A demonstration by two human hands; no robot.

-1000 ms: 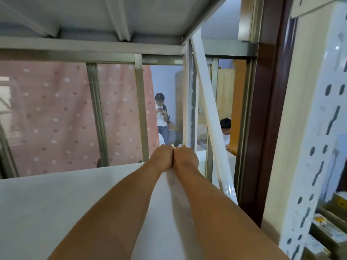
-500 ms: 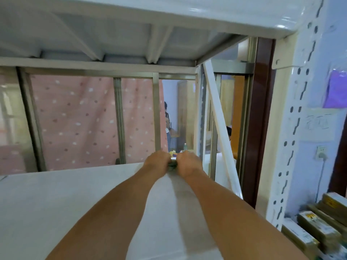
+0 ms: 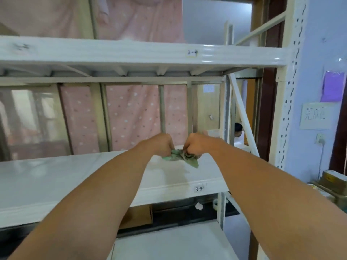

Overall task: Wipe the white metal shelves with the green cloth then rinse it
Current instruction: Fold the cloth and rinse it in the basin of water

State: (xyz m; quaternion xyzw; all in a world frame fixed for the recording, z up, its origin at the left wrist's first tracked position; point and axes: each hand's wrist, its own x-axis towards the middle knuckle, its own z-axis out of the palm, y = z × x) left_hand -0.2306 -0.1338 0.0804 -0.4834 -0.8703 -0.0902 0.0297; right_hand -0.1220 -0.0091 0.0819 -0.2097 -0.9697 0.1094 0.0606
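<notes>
**Both fists on the cloth, over the middle shelf**

Two bare arms reach out side by side. The left hand (image 3: 163, 145) and the right hand (image 3: 195, 145) are each clenched tight on the green cloth (image 3: 181, 156), which is bunched and crumpled between them, one corner drooping below the right fist. It hangs just above the middle white shelf (image 3: 56, 177), near its right end. Another white shelf (image 3: 112, 53) runs overhead, pink dotted curtain (image 3: 131, 113) behind.
</notes>
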